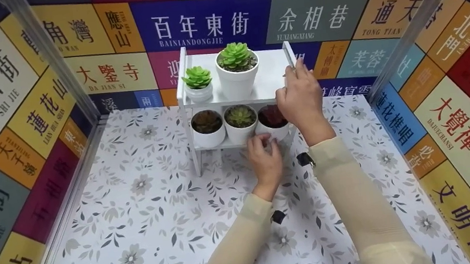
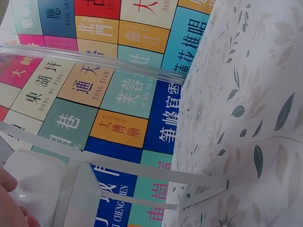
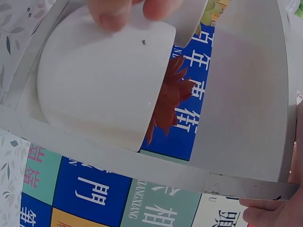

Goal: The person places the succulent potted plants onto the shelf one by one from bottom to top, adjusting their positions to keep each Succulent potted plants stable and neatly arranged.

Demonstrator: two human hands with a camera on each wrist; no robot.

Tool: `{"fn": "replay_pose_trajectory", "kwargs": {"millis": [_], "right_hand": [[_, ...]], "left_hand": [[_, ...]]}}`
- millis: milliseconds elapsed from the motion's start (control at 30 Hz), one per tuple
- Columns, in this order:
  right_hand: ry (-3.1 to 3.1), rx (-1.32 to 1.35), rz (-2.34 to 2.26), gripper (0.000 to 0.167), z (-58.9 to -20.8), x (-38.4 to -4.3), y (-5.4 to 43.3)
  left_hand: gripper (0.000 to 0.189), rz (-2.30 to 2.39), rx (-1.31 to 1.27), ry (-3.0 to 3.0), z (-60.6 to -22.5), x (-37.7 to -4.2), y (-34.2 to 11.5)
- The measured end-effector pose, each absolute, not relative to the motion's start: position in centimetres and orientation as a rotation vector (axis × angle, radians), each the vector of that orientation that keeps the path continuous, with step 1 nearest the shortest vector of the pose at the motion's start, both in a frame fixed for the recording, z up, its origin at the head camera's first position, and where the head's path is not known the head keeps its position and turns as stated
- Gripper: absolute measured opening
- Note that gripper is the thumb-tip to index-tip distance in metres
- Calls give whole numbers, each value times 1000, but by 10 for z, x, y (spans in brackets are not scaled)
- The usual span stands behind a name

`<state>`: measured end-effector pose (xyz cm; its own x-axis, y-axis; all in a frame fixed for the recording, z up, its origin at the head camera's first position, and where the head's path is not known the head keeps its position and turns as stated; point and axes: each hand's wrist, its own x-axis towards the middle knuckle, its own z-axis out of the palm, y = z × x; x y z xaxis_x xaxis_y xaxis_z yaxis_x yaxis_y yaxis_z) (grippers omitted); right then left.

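A white two-tier shelf [image 1: 266,95] stands toward the back of the table. My right hand [image 1: 299,96] grips its right side frame near the top; in the right wrist view, part of that hand [image 3: 270,213] shows at the frame's edge. On the lower tier is a white pot [image 3: 104,80] with a red succulent [image 3: 173,101]. Fingertips of my left hand [image 1: 266,159] touch the front of this pot, at the tier's right end. In the left wrist view only a bit of the left hand [image 2: 14,208] shows beside the pot [image 2: 35,182].
Beside the red one, the lower tier holds a pot with a green succulent [image 1: 240,120] and one with a brown succulent [image 1: 209,128]. Above stand a larger potted succulent [image 1: 237,69] and a small one [image 1: 198,85]. Sign-printed walls [image 1: 205,24] surround the flower-patterned tabletop [image 1: 138,218].
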<state>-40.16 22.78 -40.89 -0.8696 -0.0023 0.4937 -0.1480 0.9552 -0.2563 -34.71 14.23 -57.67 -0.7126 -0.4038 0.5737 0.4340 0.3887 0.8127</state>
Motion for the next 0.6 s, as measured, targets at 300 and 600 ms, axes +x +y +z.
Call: {"fn": "replay_pose_trajectory", "kwargs": {"millis": [300,600], "right_hand": [[-2529,112,504,59,-413,-401,230],[-2374,194,834,48,-417,-401,239]], "left_hand": [[21,-1476,-192,-2073,-604,-305,108],[22,-1296,-363,-2211,-628,-286,27]]}}
